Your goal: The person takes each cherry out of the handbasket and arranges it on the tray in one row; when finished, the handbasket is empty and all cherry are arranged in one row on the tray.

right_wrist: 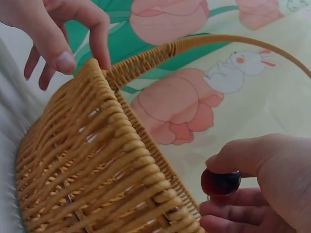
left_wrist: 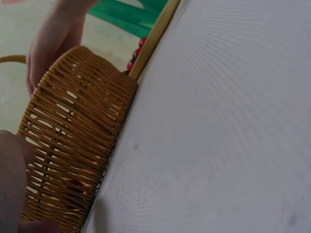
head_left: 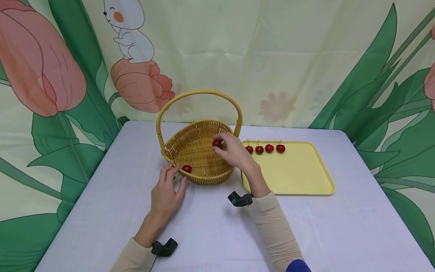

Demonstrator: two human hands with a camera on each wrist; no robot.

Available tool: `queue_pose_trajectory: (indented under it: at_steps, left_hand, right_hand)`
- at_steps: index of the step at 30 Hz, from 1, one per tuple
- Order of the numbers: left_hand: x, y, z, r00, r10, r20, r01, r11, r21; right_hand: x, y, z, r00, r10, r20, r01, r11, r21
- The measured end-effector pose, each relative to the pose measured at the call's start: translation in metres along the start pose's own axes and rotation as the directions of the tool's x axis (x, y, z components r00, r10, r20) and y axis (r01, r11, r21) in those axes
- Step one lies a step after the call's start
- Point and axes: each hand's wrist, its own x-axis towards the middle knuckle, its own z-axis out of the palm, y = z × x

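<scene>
A yellow-brown wicker basket [head_left: 207, 179] with a tall arched handle stands on the table. My right hand [head_left: 232, 151] pinches a dark red cherry [right_wrist: 221, 182] between thumb and fingers, above the basket's right side. Another cherry [head_left: 187, 168] lies inside, near the front left of the rim. With its fingers loosely bent, my left hand [head_left: 167, 196] touches the basket's front-left rim; its thumb lies outside the basket. In the left wrist view, the basket's woven wall [left_wrist: 77, 126] hides most of the inside.
A pale yellow tray [head_left: 289, 173] lies right of the basket, its left edge close by. Several cherries with stems, one of them here [head_left: 280, 148], sit in a row along its back. A white cloth covers the table [head_left: 353, 226]; a printed curtain [head_left: 278, 64] hangs behind.
</scene>
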Motion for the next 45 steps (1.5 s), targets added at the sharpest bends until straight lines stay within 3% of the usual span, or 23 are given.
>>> queue_pose_trajectory:
  at_steps: [9, 16, 27, 45]
  left_hand:
    - [-0.001, -0.001, 0.0, 1.0, 0.002, -0.005, -0.002, 1.0, -0.002]
    - [-0.002, -0.001, 0.001, 1.0, 0.002, -0.004, -0.002, 1.0, -0.018]
    - [-0.001, -0.001, 0.002, 1.0, 0.0, 0.001, 0.0, 1.0, -0.025]
    - [-0.001, -0.001, 0.002, 1.0, -0.01, 0.007, 0.01, 1.0, -0.014]
  right_hand:
    - [0.0, 0.007, -0.008, 0.992, 0.093, -0.082, -0.089, 0.994, 0.057]
    - [-0.004, 0.004, -0.016, 0.99, 0.106, -0.097, -0.098, 0.992, 0.085]
    - [-0.012, 0.006, -0.031, 0.984, 0.173, 0.05, -0.173, 0.985, 0.015]
    - [-0.024, 0.012, -0.055, 0.967, 0.252, 0.048, -0.25, 0.967, -0.042]
